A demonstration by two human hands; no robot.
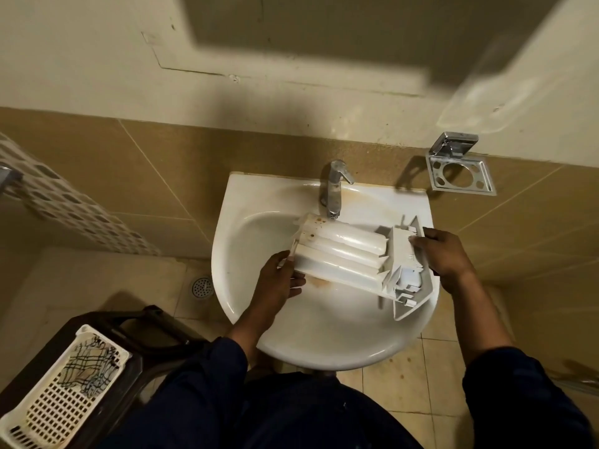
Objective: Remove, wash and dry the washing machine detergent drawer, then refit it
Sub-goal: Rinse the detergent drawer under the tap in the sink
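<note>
Drawer: white detergent drawer [343, 254], held horiz. over sink bowl, under the tap spout; rounded ribbed side up, front panel at 3 o'clock end, brown spots nr 11 o'clock corner.
L hand: left hand [278, 280] grips rear end at 9 o'clock; fingers [296, 286] clamped on drawer edge, thumb on top.
R hand: right hand [444, 251] holds front panel; fingers [418, 243] curled over its top edge, clamped on it.
Sink: white sink [324, 345], rusty stain in bowl & round tap base.
Tap: chrome tap [334, 189], 12 o'clock of sink.
Wall: metal holder [460, 173], 2 o'clock.
Floor: drain [201, 287], 9 o'clock.
Basket: white basket [64, 393] w/ checked cloth [87, 364], 8 o'clock, on dark stool [155, 322].
</note>
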